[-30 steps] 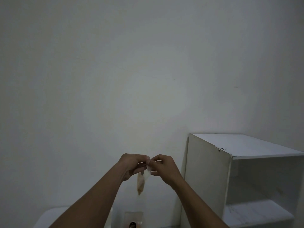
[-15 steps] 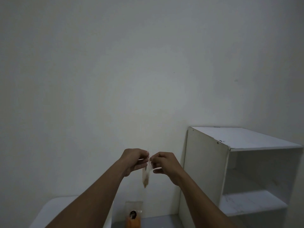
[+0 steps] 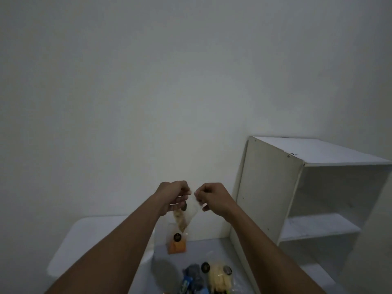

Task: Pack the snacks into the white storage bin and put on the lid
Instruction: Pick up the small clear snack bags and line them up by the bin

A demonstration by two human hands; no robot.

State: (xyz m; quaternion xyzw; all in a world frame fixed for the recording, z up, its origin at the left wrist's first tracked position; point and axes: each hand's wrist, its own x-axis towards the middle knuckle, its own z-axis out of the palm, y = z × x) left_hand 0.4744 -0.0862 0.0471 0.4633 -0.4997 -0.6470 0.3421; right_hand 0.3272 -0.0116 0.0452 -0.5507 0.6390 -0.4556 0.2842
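Note:
Both hands hold up one small clear snack bag with tan pieces in it, in front of the wall. My left hand pinches its top left corner and my right hand pinches its top right corner. Below, on a grey surface, lie more snacks: a clear bag with orange contents, a pale yellow bag, and a blue-and-grey packet. A white bin or lid sits at the lower left, partly hidden by my left arm.
A white open shelf unit stands to the right, against the plain wall, with bare shelves. The grey surface runs between it and the white bin.
The view has tilted down, bringing the snacks on the grey surface into sight. My hands have drawn slightly apart, spreading the top of the clear bag.

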